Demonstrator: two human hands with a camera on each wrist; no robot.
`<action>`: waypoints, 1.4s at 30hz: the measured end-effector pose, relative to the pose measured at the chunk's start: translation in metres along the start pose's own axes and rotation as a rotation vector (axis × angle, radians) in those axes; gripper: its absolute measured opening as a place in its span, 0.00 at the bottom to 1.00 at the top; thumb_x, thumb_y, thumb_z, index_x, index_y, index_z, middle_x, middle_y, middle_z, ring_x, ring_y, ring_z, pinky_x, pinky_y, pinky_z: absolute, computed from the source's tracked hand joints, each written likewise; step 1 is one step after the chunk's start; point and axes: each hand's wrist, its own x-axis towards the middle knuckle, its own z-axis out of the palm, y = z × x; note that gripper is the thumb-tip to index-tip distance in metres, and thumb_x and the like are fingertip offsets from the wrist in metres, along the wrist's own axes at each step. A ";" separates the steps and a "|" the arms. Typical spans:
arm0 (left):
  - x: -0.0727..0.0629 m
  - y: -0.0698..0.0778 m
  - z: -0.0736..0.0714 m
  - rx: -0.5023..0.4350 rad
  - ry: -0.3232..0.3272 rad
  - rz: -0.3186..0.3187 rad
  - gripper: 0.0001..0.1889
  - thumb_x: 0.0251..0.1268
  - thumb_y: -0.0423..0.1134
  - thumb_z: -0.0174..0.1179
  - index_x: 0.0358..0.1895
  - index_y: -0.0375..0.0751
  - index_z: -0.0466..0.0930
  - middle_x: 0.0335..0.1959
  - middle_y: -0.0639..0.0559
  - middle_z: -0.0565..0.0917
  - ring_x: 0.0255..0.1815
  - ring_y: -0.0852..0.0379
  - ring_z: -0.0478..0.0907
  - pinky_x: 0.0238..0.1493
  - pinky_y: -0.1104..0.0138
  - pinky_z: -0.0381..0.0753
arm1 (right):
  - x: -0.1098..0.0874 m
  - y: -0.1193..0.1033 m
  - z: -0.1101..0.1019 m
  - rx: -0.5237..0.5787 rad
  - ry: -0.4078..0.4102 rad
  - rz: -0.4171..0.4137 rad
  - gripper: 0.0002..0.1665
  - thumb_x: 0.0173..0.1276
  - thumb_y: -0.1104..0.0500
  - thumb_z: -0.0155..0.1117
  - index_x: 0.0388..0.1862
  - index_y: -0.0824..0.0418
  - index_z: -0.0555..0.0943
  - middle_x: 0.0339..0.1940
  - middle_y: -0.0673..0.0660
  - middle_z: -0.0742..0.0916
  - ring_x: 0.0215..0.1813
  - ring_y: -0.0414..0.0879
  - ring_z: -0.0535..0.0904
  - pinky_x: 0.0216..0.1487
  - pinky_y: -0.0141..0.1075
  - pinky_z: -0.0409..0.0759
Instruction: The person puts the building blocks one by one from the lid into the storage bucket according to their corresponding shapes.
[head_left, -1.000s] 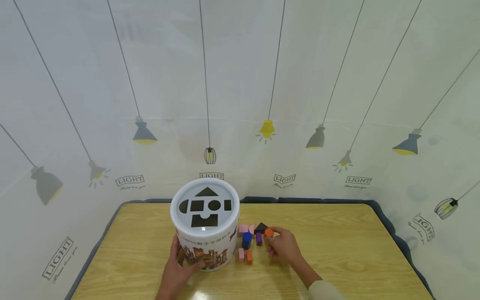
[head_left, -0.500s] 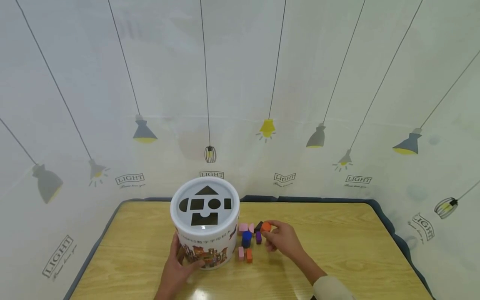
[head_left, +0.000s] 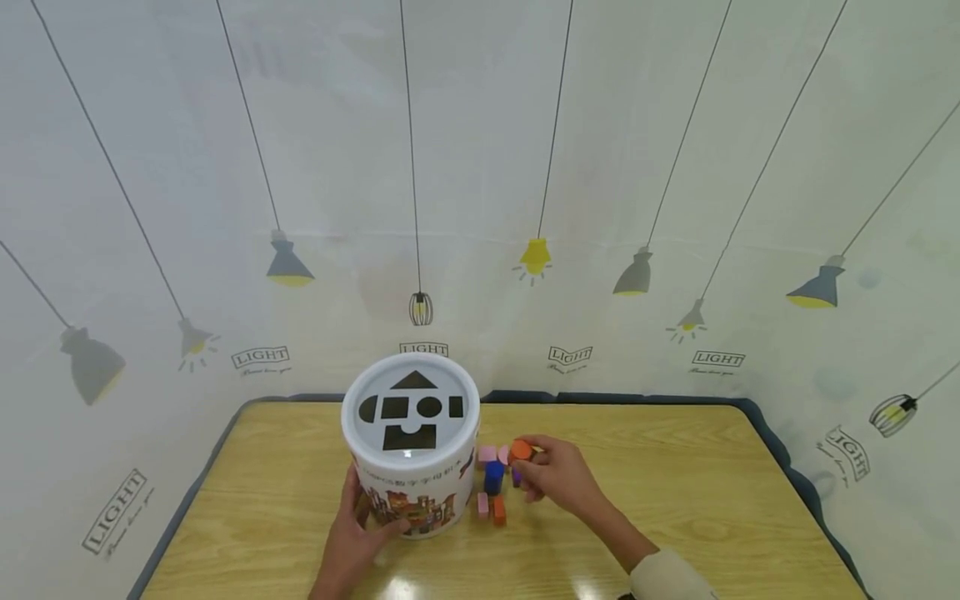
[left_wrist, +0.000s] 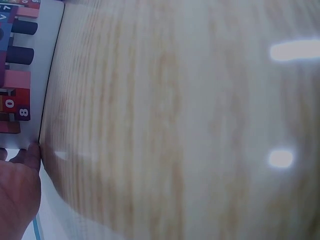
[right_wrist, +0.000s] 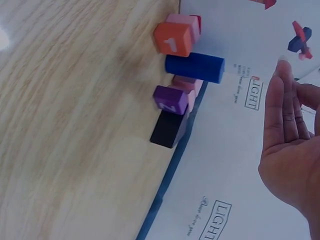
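A white bucket (head_left: 411, 500) with printed block pictures stands on the table, its lid (head_left: 453, 437) cut with shaped holes. My left hand (head_left: 354, 537) holds the bucket's lower left side, thumb across the front. In my right hand (head_left: 564, 479), thumb and fingertips pinch an orange round block (head_left: 521, 451), raised over the loose blocks right of the bucket. The right wrist view shows that hand (right_wrist: 292, 145) but hides the block. Below it stand a blue cylinder block (head_left: 493, 479), an orange block (head_left: 498, 510), a pink block (head_left: 483, 505), a purple block (right_wrist: 170, 100) and a black block (right_wrist: 167, 129).
Two more pink blocks, one of them a pink rectangular block (head_left: 487, 455), lie close to the bucket's right side. The wooden table (head_left: 675, 500) has a dark padded edge (head_left: 600, 399) at the back. Behind it hangs a pale wall covering (head_left: 480, 167) printed with lamps.
My right hand has lifted the orange round block and carried it a little left, toward the bucket, passing in front of the black block. My left hand and the bucket stay put.
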 end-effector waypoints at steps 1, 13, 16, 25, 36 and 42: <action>0.000 0.000 0.000 -0.002 0.000 0.003 0.67 0.41 0.47 0.79 0.78 0.68 0.33 0.79 0.43 0.49 0.77 0.38 0.50 0.76 0.49 0.56 | -0.001 -0.003 0.001 0.002 -0.005 -0.006 0.28 0.65 0.58 0.67 0.62 0.68 0.76 0.25 0.62 0.86 0.21 0.44 0.82 0.25 0.37 0.88; 0.002 -0.003 0.000 0.041 0.009 0.011 0.66 0.41 0.52 0.78 0.77 0.71 0.33 0.79 0.47 0.50 0.77 0.40 0.50 0.76 0.46 0.56 | -0.008 -0.029 0.005 -0.018 -0.061 -0.085 0.28 0.65 0.57 0.68 0.62 0.65 0.76 0.21 0.56 0.84 0.21 0.47 0.82 0.25 0.37 0.88; 0.003 -0.003 0.000 0.047 0.004 0.012 0.67 0.41 0.53 0.78 0.77 0.71 0.32 0.79 0.47 0.49 0.78 0.40 0.49 0.76 0.46 0.56 | -0.009 -0.035 0.005 -0.025 -0.068 -0.092 0.28 0.65 0.56 0.68 0.62 0.66 0.76 0.22 0.57 0.84 0.22 0.47 0.82 0.25 0.37 0.87; 0.004 -0.003 -0.001 0.035 0.001 0.017 0.66 0.41 0.51 0.78 0.77 0.70 0.33 0.79 0.47 0.49 0.78 0.41 0.50 0.76 0.46 0.55 | -0.014 -0.046 0.008 -0.031 -0.100 -0.121 0.27 0.67 0.54 0.66 0.62 0.64 0.77 0.22 0.54 0.84 0.22 0.47 0.83 0.26 0.37 0.88; 0.002 -0.004 0.000 0.029 0.000 0.014 0.67 0.41 0.50 0.79 0.78 0.70 0.32 0.79 0.45 0.49 0.77 0.39 0.50 0.76 0.46 0.55 | -0.021 -0.060 0.010 -0.050 -0.111 -0.146 0.27 0.66 0.54 0.67 0.62 0.64 0.77 0.21 0.57 0.86 0.21 0.47 0.83 0.26 0.35 0.87; 0.002 -0.003 0.000 0.030 -0.001 -0.002 0.67 0.41 0.50 0.79 0.78 0.68 0.32 0.79 0.44 0.50 0.77 0.38 0.51 0.77 0.47 0.55 | -0.025 -0.065 0.012 -0.045 -0.123 -0.134 0.26 0.67 0.55 0.67 0.62 0.63 0.77 0.22 0.59 0.86 0.22 0.46 0.83 0.26 0.35 0.87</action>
